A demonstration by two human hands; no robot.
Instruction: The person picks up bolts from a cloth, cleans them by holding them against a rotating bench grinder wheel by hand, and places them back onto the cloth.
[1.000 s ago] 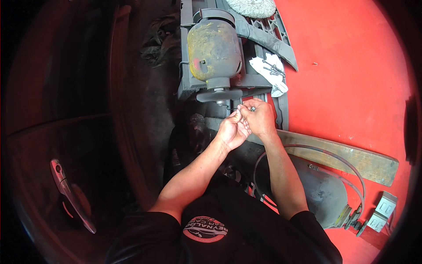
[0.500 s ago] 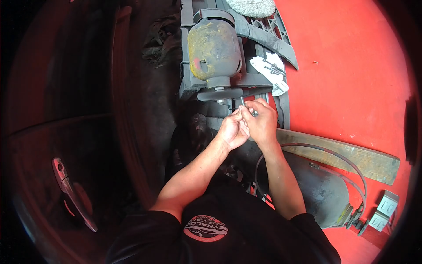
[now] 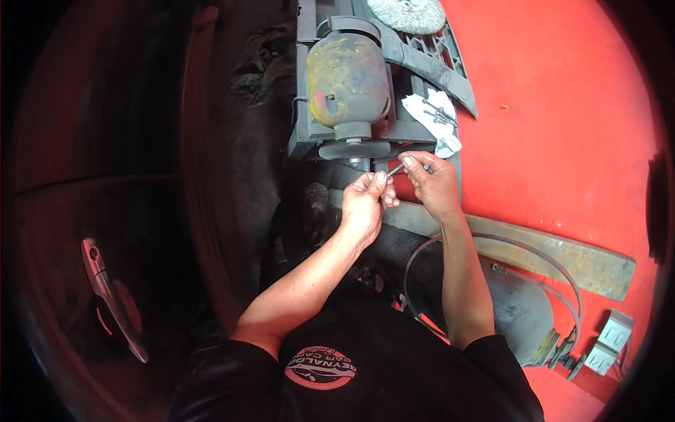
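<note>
Between my two hands is a slim metal bolt point(image 3: 396, 169), slanting up to the right. My left hand point(image 3: 363, 207) pinches its lower end between thumb and fingers. At the upper end, my right hand point(image 3: 434, 184) grips it with thumb and forefinger. Just beyond the hands, up and to the left, is the wheel point(image 3: 355, 150) of a bench grinder point(image 3: 348, 81), whose body is dusty with yellow patches. Several similar bolts point(image 3: 439, 112) lie on a white cloth point(image 3: 429, 125) to the right of the grinder.
A white fluffy pad point(image 3: 408, 14) lies at the top of the grey stand point(image 3: 309, 130). Right of me are a wooden plank point(image 3: 548, 253), a grey tank point(image 3: 524, 309) with a hose point(image 3: 555, 257), and an outlet box point(image 3: 609, 342). A dark car door with a handle point(image 3: 112, 299) stands at left.
My hands have moved apart, the right one rightward and the left slightly left. More of the bolt shows between them, now tilted instead of nearly upright. The view has shifted slightly.
</note>
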